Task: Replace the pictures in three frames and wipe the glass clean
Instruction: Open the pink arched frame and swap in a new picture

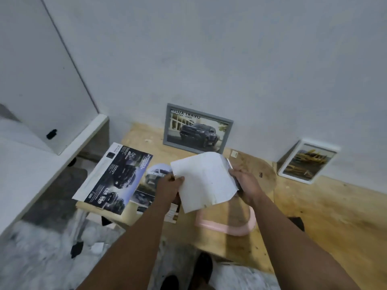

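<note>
Together, left hand (170, 186) and right hand (246, 185) grip the white sheet (204, 181) between them.

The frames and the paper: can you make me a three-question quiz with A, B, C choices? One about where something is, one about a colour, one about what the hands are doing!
1. Where is the grey frame?
A. Flat on the table
B. Leaning on the wall
C. In a hand

2. What colour is the frame lying under the white sheet?
A. Pink
B. Green
C. Black

3. What are the hands doing?
A. Both holding the white sheet
B. Both resting on the table
C. One wiping glass

Answers:
1. B, it stands tilted against the wall at the back of the table.
2. A, its pale pink edge shows below the sheet.
3. A, the left hand grips the sheet's left edge and the right hand grips its right edge.
</note>
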Demonstrator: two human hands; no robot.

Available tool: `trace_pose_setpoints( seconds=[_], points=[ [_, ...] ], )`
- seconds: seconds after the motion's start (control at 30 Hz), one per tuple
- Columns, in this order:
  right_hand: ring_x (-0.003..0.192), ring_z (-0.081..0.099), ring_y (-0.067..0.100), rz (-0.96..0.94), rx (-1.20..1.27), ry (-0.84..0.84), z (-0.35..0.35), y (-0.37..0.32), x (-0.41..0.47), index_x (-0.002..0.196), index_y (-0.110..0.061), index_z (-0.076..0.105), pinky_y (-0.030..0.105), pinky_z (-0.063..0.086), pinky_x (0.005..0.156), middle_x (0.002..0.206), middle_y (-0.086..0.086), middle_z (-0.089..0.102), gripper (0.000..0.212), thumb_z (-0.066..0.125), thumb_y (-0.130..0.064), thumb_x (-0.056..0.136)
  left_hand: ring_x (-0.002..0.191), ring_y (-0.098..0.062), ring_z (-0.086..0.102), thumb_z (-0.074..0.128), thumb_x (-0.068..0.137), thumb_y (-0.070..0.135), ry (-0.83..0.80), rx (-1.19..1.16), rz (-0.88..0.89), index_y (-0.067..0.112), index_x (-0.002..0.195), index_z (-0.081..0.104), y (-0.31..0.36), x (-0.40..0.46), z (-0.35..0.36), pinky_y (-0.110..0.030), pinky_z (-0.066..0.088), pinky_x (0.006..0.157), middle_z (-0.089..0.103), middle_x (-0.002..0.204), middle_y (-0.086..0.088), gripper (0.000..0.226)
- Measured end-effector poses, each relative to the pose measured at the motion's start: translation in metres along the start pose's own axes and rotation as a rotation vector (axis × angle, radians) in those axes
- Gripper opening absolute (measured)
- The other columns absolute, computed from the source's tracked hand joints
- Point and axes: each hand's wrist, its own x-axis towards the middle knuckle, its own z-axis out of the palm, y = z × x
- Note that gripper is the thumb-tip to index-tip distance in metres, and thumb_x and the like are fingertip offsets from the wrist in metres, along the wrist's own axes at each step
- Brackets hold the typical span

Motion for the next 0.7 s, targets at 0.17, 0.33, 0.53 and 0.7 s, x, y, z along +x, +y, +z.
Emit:
trace_pose_setpoints(
  seconds=[0.17,0.33,0.53,0.7],
  points=[
    [0.061,0.055,0.024,-0.066,-0.178,-0.191,0.098,-0.025,0.006,0.112,-0.008,0.068,0.03,0.036,0.052,0.084,0.017,0.068,0.023,0.065,-0.009,0.089,0.095,-0.035,0.07,0.075,0.089,0.026,0.265,-0.104,0.027,0.015,0.089,0.071,0.01,0.003,-0.085,-0.056,0.059,0.087,0.074,0.096,-0.008,0.012],
    [0.071,0.066,0.022,-0.13,-0.331,-0.24,0.21,-0.029,0.041,0.111,-0.011,0.07,0.028,0.05,0.055,0.102,0.014,0.074,0.026,0.076,-0.013,0.086,0.09,-0.032,0.068,0.072,0.089,0.018,0.485,-0.257,-0.05,0.005,0.086,0.068,-0.002,0.011,-0.163,-0.052,0.059,0.088,0.071,0.095,-0.016,0.014],
    [0.073,0.06,0.019,-0.196,-0.494,-0.331,0.321,0.015,0.098,0.123,-0.003,0.067,0.022,0.051,0.056,0.101,0.007,0.063,0.038,0.076,-0.01,0.086,0.071,-0.023,0.06,0.079,0.081,0.02,0.735,-0.183,-0.19,0.02,0.067,0.055,-0.051,0.035,-0.23,-0.037,0.054,0.079,0.063,0.074,-0.002,0.028],
    [0.108,0.061,0.027,-0.219,-0.671,-0.447,0.367,0.048,0.13,0.136,-0.005,0.06,0.037,0.049,0.089,0.133,0.014,0.063,0.047,0.07,-0.013,0.091,0.087,-0.02,0.062,0.079,0.082,0.016,0.849,0.168,-0.197,0.005,0.116,0.063,-0.073,0.05,-0.245,-0.029,0.046,0.077,0.067,0.093,-0.002,0.039]
  ],
)
